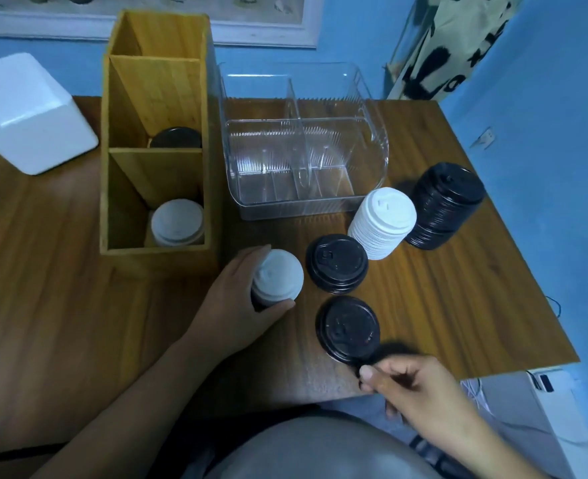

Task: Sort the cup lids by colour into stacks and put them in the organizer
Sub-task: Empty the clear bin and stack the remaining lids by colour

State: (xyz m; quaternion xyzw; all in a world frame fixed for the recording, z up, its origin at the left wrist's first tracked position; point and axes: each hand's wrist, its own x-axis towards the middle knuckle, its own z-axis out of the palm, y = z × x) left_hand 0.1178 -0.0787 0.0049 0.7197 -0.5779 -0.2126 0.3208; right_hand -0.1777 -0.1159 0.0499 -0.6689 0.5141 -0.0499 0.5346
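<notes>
Gripped a white-topped lid stack [278, 276] with the left hand [235, 300], fingers curled round it; pinched the near edge of a black lid [347, 328] with the right hand [420, 387].

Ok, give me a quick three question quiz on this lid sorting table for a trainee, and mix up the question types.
1. What colour is the single lid that the right hand pinches at its edge? A white, B black, C clear.
2. True or false: the left hand grips a stack with a white lid on top.
3. Fill in: the nearest compartment of the wooden organizer holds ___ lids.
Key: 1 B; 2 true; 3 white.
</notes>
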